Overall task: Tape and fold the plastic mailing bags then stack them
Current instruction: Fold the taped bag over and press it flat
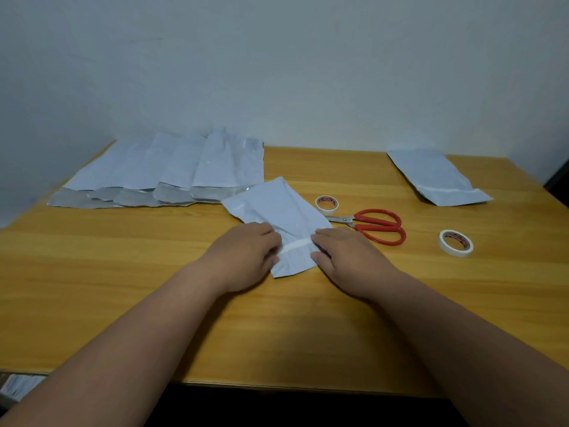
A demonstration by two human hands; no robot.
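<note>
White plastic, creased and faintly blue in the room's light, fills the centre of a wooden counter as a person works a mailing bag with both hands. The bag lies directly ahead of the hands, its long axis running from roughly 11 o'clock at the far end to 5 o'clock at the near end, so the far corner leans toward the left arm's side. A strip of white tape crosses the bag near its near end, spanning the gap between the hands.

The left hand sits at the tape's 9 o'clock end, fingers curled onto the bag's left edge and seemingly pinching it. The right hand sits at the 3 o'clock end, fingers bent down on the right edge; whether it pinches or only presses cannot be told. Both are about equally near the bag, one on each side.

At 10 o'clock, a fanned row of unprocessed bags lies well apart with silvery flaps showing. At 2 o'clock, a finished bag rests alone, marking where the stack likely goes. Red-handled scissors and one tape roll lie just beside the worked bag on its right; a second tape roll lies farther out at 3 o'clock.

The tape appears laid, so the fold probably comes next, across the bag's long axis.
</note>
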